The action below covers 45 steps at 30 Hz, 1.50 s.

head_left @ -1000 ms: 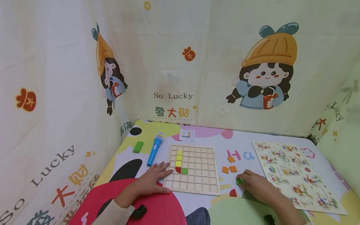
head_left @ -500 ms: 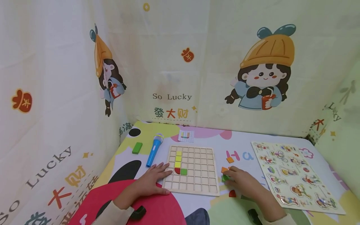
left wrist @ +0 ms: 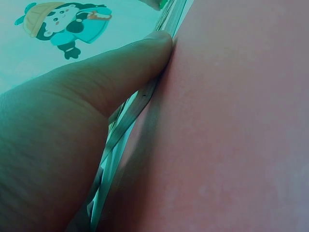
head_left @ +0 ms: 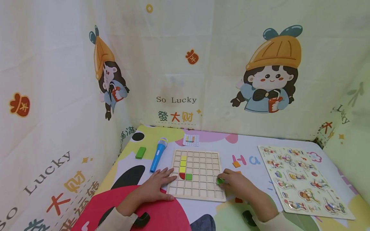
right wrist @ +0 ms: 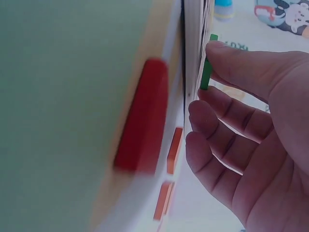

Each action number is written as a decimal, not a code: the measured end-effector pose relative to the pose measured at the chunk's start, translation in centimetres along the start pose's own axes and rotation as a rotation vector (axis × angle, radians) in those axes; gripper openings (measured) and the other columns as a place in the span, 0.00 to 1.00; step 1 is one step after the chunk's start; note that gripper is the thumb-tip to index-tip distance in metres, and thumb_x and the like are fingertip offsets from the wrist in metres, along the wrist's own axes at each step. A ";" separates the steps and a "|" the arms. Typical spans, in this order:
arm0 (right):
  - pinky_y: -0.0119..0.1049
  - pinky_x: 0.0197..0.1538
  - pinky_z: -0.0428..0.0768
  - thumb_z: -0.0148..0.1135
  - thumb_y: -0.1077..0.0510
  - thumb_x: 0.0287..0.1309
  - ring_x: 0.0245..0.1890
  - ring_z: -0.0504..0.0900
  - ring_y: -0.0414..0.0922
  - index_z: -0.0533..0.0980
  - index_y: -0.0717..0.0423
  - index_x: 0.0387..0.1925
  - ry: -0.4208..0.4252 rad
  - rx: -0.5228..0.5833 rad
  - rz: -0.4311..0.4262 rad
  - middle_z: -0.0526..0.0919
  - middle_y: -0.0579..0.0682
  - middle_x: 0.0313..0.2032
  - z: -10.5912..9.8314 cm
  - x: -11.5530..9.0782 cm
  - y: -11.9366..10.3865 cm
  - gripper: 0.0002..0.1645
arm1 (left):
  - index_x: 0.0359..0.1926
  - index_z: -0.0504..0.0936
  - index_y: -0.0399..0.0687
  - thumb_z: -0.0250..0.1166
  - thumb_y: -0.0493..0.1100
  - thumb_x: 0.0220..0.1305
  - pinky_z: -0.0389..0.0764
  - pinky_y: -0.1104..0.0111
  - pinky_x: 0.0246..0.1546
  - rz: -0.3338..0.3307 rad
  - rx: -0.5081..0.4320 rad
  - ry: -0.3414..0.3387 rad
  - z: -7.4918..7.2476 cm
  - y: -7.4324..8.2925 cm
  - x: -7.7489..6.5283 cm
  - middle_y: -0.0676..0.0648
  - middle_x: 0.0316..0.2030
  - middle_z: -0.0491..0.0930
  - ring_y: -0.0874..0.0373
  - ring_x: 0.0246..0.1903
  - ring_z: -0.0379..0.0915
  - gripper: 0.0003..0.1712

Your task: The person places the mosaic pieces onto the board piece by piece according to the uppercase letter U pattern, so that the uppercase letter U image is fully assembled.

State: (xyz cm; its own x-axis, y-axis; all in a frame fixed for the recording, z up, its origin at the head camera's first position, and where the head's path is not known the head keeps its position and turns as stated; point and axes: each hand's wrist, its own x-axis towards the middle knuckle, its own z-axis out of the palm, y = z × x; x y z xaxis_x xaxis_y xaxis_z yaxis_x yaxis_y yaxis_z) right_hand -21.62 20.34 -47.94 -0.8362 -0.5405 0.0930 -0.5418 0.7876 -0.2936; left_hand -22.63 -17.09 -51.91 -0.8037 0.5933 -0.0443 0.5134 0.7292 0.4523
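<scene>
A wooden grid board [head_left: 202, 187] lies in front of me. Set in its cells are several yellow tiles [head_left: 183, 163] in a column, a red quarter-round tile [head_left: 182, 175] below them and a green square tile [head_left: 189, 177] beside that. My left hand [head_left: 156, 185] rests at the board's left edge with fingers spread, the thumb [left wrist: 130, 63] along the rim in the left wrist view. Over the board's right edge, my right hand [head_left: 240, 184] pinches another green tile [right wrist: 206, 72] between thumb and forefinger; its other fingers are loosely bent.
Right of the board lie orange tiles [head_left: 236, 164] and a loose red tile [right wrist: 142, 116], partly behind my right hand in the head view. A blue toy microphone [head_left: 158, 156], a green block [head_left: 140, 153] and a pattern card [head_left: 191, 140] lie beyond. A picture puzzle board [head_left: 323, 214] is far right.
My right hand has carried the green tile leftward, past the orange tiles, to the board's right edge. The left hand has stayed in place.
</scene>
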 end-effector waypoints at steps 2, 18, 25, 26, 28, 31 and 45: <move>0.34 0.38 0.79 0.71 0.56 0.55 0.33 0.73 0.36 0.82 0.54 0.48 0.014 0.004 -0.027 0.75 0.42 0.39 0.1 0.3 -0.2 0.18 | 0.72 0.63 0.68 0.64 0.76 0.48 0.41 0.46 0.70 0.002 -0.002 0.001 0.0 0.0 0.0 0.57 0.74 0.51 0.50 0.74 0.37 0.51; 0.38 0.41 0.79 0.70 0.55 0.57 0.34 0.74 0.39 0.81 0.53 0.50 -0.003 0.001 -0.045 0.76 0.42 0.40 0.6 2.4 -2.0 0.19 | 0.73 0.62 0.67 0.63 0.76 0.49 0.40 0.46 0.70 0.004 0.001 -0.001 -0.1 0.0 -0.1 0.56 0.75 0.50 0.50 0.74 0.37 0.51; 0.35 0.41 0.79 0.69 0.53 0.58 0.34 0.74 0.37 0.81 0.52 0.51 -0.025 0.027 -0.047 0.77 0.41 0.41 1.0 3.6 -3.0 0.19 | 0.73 0.62 0.68 0.63 0.76 0.49 0.41 0.46 0.70 0.001 0.005 0.002 -0.1 0.0 0.0 0.56 0.75 0.50 0.50 0.74 0.37 0.51; 0.35 0.41 0.79 0.69 0.53 0.58 0.34 0.74 0.37 0.81 0.53 0.51 -0.026 0.026 -0.054 0.77 0.42 0.40 1.1 3.7 -3.1 0.19 | 0.73 0.62 0.68 0.63 0.76 0.49 0.41 0.46 0.70 0.001 0.004 0.003 -0.1 0.0 0.0 0.56 0.75 0.50 0.50 0.74 0.37 0.51; 0.34 0.41 0.79 0.69 0.53 0.58 0.33 0.73 0.37 0.81 0.53 0.51 -0.027 0.027 -0.065 0.77 0.42 0.40 1.2 3.9 -3.3 0.19 | 0.73 0.62 0.68 0.63 0.76 0.49 0.41 0.46 0.70 0.002 0.002 0.003 -0.1 0.0 0.0 0.56 0.75 0.50 0.50 0.74 0.37 0.51; 0.34 0.41 0.79 0.69 0.53 0.58 0.33 0.73 0.37 0.81 0.53 0.51 -0.022 0.011 -0.075 0.77 0.43 0.39 1.3 4.3 -3.7 0.19 | 0.73 0.62 0.69 0.63 0.76 0.49 0.40 0.46 0.70 0.001 0.002 0.001 -0.1 -0.1 0.0 0.57 0.75 0.50 0.51 0.74 0.36 0.51; 0.34 0.42 0.79 0.69 0.53 0.58 0.33 0.73 0.37 0.83 0.50 0.49 -0.045 0.007 0.012 0.78 0.41 0.38 2.0 5.9 -4.7 0.16 | 0.73 0.61 0.69 0.64 0.75 0.48 0.40 0.47 0.70 -0.004 0.002 -0.005 0.0 -0.1 0.2 0.57 0.75 0.50 0.51 0.74 0.36 0.51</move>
State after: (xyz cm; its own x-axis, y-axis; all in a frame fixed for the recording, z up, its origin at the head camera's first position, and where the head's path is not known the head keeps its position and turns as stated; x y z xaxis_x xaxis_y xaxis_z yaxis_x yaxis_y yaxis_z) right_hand -23.84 12.90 -47.93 -0.8377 -0.5441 0.0472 -0.5312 0.7919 -0.3012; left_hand -22.84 -17.06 -51.93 -0.8041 0.5923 -0.0508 0.5110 0.7323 0.4502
